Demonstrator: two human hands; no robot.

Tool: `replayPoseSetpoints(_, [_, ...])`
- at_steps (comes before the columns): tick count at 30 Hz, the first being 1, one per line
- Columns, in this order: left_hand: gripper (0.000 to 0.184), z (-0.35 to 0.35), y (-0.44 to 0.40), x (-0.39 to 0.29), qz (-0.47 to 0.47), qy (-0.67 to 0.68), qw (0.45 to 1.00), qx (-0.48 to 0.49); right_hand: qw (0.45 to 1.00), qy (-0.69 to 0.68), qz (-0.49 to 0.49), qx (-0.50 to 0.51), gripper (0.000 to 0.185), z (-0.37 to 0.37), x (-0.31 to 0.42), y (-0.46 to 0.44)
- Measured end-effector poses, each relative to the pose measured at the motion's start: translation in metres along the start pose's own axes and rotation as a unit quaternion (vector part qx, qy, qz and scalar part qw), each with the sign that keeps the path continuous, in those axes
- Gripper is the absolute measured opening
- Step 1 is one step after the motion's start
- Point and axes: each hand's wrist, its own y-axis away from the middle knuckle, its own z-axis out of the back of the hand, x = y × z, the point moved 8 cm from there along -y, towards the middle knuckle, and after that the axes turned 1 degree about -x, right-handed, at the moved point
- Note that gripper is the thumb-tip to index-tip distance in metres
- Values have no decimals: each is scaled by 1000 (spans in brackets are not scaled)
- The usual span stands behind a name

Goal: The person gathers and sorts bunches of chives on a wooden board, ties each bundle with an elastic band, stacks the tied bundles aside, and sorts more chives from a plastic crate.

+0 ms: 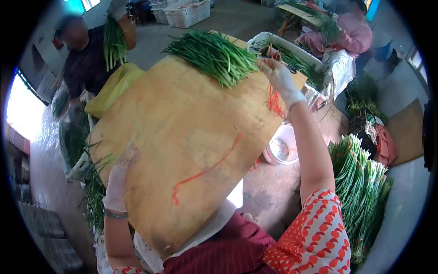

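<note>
My right hand [279,77], in a whitish glove, is at the board's far right corner, beside the cut ends of a bundle of green chives [214,55]. Its fingers are bent together on red string [275,104], which shows above and below them. Dark scissor handles [292,70] lie just behind that hand. My left hand [121,178], gloved too, rests at the left edge of the brown board [182,123]; its stretched fingers look slightly blurred, with nothing visible in them. One loose red string [207,171] lies across the board between my hands.
Tied chive bundles [358,182] stand at right. A white bucket [281,145] sits below the board's right edge. Loose greens [93,196] hang at left beside a yellow cloth [114,89]. Two people work beyond, near a white crate [315,61] and baskets [188,14].
</note>
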Motion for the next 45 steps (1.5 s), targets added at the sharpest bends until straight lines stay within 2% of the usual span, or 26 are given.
replayPoseSetpoints(1, [56,-14,-18,-3,-1,2,1000,3,1000,4,0,-2,38,5,-23,-36])
replayPoseSetpoints(2, [61,-30,-36,-2,12,33,999,26,983,155,89,34,43,-1,-34,-69])
replayPoseSetpoints(4, [65,-52,-77,7,28,67,996,46,934,302,177,74,47,-18,-21,-90])
replayPoseSetpoints(6, [73,-74,-128,28,74,175,977,92,975,202,4,94,70,-28,-26,-116])
replayPoseSetpoints(7, [73,-83,-150,31,77,175,978,88,970,204,-62,116,84,-41,-45,-134])
replayPoseSetpoints(9, [83,-107,-189,32,95,267,956,75,972,197,-54,115,79,-61,-32,-143])
replayPoseSetpoints(11, [86,-136,-210,15,100,298,949,39,974,189,-46,116,74,-81,-30,-157])
replayPoseSetpoints(13, [90,-159,-226,7,108,329,938,6,953,235,-54,182,72,-107,-48,-174])
replayPoseSetpoints(15, [94,-182,-241,5,110,342,933,31,950,236,15,201,73,-133,-76,-203])
replayPoseSetpoints(18, [95,-202,-258,-2,122,337,932,51,943,190,201,187,76,-164,-108,-241])
replayPoseSetpoints(22, [101,-224,-278,-14,160,346,921,82,941,177,-31,285,76,-175,-94,-207])
replayPoseSetpoints(24, [92,-224,-281,-19,215,316,924,17,934,153,-91,310,76,-187,-80,-186])
replayPoseSetpoints(26, [87,-209,-323,5,190,305,933,22,925,118,-124,339,76,-205,-61,-165])
replayPoseSetpoints(28, [81,-203,-300,-14,164,289,943,26,916,80,-144,365,76,-222,-40,-135])
replayPoseSetpoints(30, [51,-190,-253,-38,145,349,925,-29,907,50,-155,388,76,-239,-16,-109])
replayPoseSetpoints(31, [48,-176,-246,-33,147,329,932,-42,904,44,-153,396,76,-246,-4,-93])
replayPoseSetpoints(33, [44,-149,-228,-22,158,320,933,-48,898,3,-130,420,74,-259,20,-68])
replayPoseSetpoints(34, [41,-136,-212,-17,170,315,932,-48,883,-71,-102,452,102,-281,27,-50])
replayPoseSetpoints(35, [37,-126,-193,-21,132,301,944,-11,907,-51,-67,412,103,-288,26,-41])
replayPoseSetpoints(36, [37,-110,-178,-17,129,299,945,-16,930,-30,-31,366,104,-283,41,-23])
replayPoseSetpoints(38, [38,-87,-149,-7,123,350,928,14,876,-61,-146,456,103,-274,57,22])
replayPoseSetpoints(40, [40,-68,-126,-12,104,352,930,7,900,-57,-90,424,96,-250,67,26])
replayPoseSetpoints(42, [47,-62,-108,-12,97,391,912,75,802,-243,-269,475,99,-248,47,41])
replayPoseSetpoints(43, [51,-57,-109,-14,89,377,918,85,799,-242,-268,481,99,-250,45,44])
replayPoseSetpoints(45, [52,-54,-104,-17,105,364,924,49,812,-236,-384,372,85,-245,28,43])
